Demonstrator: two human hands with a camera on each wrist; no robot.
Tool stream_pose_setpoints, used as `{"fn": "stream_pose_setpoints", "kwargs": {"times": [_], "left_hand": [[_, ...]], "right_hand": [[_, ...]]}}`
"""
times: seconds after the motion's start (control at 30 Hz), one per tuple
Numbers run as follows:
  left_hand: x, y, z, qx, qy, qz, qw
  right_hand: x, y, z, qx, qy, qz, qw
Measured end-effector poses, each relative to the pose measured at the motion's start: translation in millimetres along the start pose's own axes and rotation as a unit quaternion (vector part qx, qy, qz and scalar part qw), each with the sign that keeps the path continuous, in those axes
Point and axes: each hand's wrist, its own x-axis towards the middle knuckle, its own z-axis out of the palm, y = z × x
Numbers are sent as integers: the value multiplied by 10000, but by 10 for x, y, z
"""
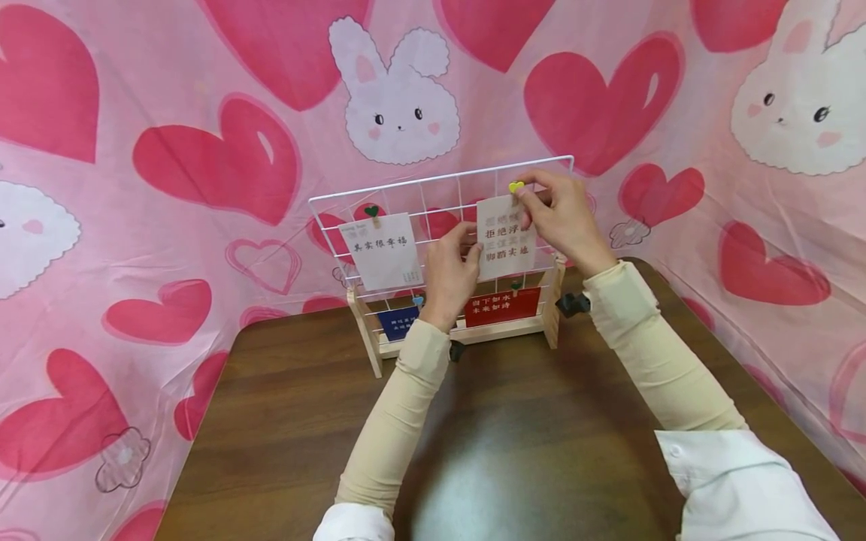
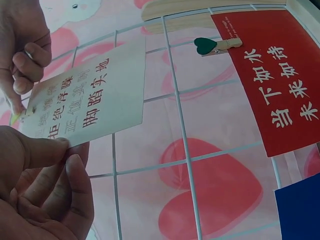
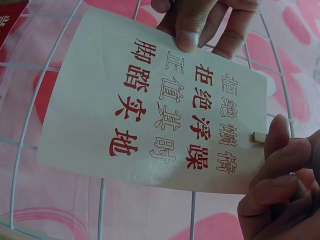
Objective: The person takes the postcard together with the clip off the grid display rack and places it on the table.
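My left hand (image 1: 452, 272) pinches the left edge of a white card (image 3: 125, 90) printed with red characters, thumb in front. At the card's top edge, my right hand (image 1: 567, 219) pinches a small wooden clothespin with a yellow heart (image 1: 516, 186). In the right wrist view the clothespin's tip (image 3: 259, 137) lies over that edge, and the fingers hide the rest of it. The card is up against the right part of a white wire grid (image 1: 422, 203). Whether the clothespin also bites a wire cannot be seen.
A second white card (image 1: 382, 259) hangs at the grid's left from a green heart clothespin (image 1: 372, 213). Below are a red card (image 1: 504, 309) and a blue card (image 1: 395, 324), also clipped. The grid's wooden stand (image 1: 551, 319) is on a brown table (image 1: 507, 436), before a pink heart-patterned cloth (image 1: 257, 45).
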Motion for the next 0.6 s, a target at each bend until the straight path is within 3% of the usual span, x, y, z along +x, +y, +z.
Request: {"fn": "stream_pose_setpoints", "kwargs": {"times": [0.37, 0.6], "left_hand": [[9, 25, -16, 71, 11, -33, 10000], [0, 5, -20, 134, 24, -74, 9999]], "right_hand": [[2, -2, -11, 56, -35, 125, 9999], [16, -13, 16, 496, 173, 255, 9983]]}}
